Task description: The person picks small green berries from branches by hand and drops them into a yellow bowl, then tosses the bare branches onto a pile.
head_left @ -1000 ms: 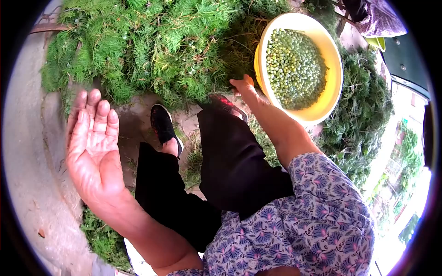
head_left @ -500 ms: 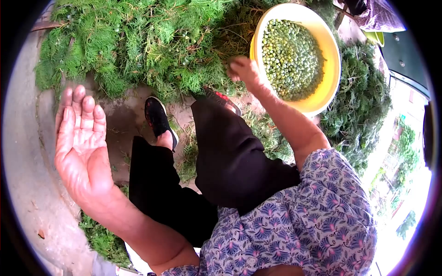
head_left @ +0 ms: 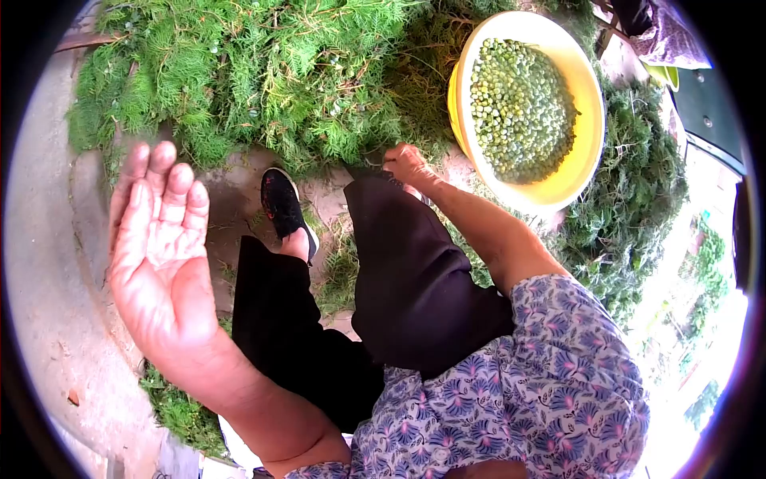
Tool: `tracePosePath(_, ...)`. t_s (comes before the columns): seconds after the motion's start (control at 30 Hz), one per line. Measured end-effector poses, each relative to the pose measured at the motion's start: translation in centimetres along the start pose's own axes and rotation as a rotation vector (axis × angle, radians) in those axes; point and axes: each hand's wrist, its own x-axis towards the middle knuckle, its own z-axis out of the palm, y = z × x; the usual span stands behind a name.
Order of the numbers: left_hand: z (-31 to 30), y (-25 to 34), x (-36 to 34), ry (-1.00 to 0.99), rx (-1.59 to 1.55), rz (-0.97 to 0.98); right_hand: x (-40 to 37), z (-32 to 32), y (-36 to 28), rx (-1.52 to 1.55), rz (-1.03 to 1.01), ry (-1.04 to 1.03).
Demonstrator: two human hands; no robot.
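My left hand (head_left: pixel 167 255) is raised palm up at the left, fingers stretched out, with nothing lying on it. Low beside my dark trouser leg is my right hand (head_left: pixel 409 165), its fingers curled. Whatever those fingers may hold is hidden. The nearest edge of a heap of green, feathery conifer branches (head_left: pixel 311 88) lies just beyond the right hand. To the right of that hand stands a yellow basin (head_left: pixel 586 144), partly filled with small round green cones (head_left: pixel 519 112).
More cut greenery (head_left: pixel 638 176) lies right of the basin. A black shoe (head_left: pixel 281 199) rests on the paved ground between scattered sprigs. Pale concrete (head_left: pixel 48 239) runs along the left side. Patterned purple cloth (head_left: pixel 670 36) shows at the top right.
My right hand has moved away from the basin's side, down and slightly left towards my leg. The whole view has shifted a little; my left hand keeps its open pose.
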Motion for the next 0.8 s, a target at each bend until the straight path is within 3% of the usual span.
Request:
tracePosePath(0.03, 0.1, -0.1, 0.0, 0.0, 0.003, 0.002, 0.4, -0.8, -0.3, 0.0, -0.007, 0.004)
tracePosePath(0.17, 0.1, -0.9, 0.2, -0.057, 0.032, 0.014, 0.4, -8.7, -5.2, 0.651, 0.103, 0.041)
tracePosePath(0.2, 0.4, -1.2, 0.1, -0.109, 0.033, 0.016, 0.4, -10.3, -6.2, 0.696, 0.055, 0.043)
tracePosePath(0.23, 1.6, -1.7, -0.3, 0.0, 0.03, 0.01, 0.4, -11.9, -7.6, 0.742, 0.004, 0.044)
tracePosePath(0.3, 1.9, -2.6, -0.4, 0.004, 0.02, -0.01, -0.6, -15.0, -11.4, 0.764, -0.098, 0.126)
tracePosePath(0.37, 1.9, -4.0, -0.4, 0.015, -0.029, -0.108, -2.6, -18.0, -15.5, 0.621, -0.234, 0.166)
tracePosePath(0.43, 2.5, -5.3, -0.7, -0.015, -0.036, -0.19, -4.0, -19.0, -18.4, 0.325, -0.681, 0.371)
tracePosePath(0.5, 3.4, -5.5, -1.0, -0.064, 0.023, -0.275, -6.0, -19.1, -21.1, 0.098, -0.887, 0.489)
tracePosePath(0.53, 4.0, -5.7, -0.6, -0.03, 0.002, -0.316, -7.3, -19.8, -22.4, -0.031, -1.002, 0.436)
tracePosePath(0.57, 3.3, -6.0, -0.1, -0.19, -0.123, -0.336, -8.5, -19.5, -23.4, 0.09, -0.94, 0.361)
tracePosePath(0.7, 4.5, -4.4, -1.2, -0.15, -0.261, -0.342, -10.1, -19.9, -24.5, -0.087, -1.014, 0.255)
tracePosePath(0.77, 4.6, -3.8, -1.9, -0.121, 0.098, -0.166, -10.3, -19.7, -24.5, -0.036, -1.083, 0.257)
tracePosePath(0.8, 4.7, -3.6, -2.0, -0.066, 0.068, -0.179, -10.4, -19.5, -24.4, -0.002, -1.089, 0.257)
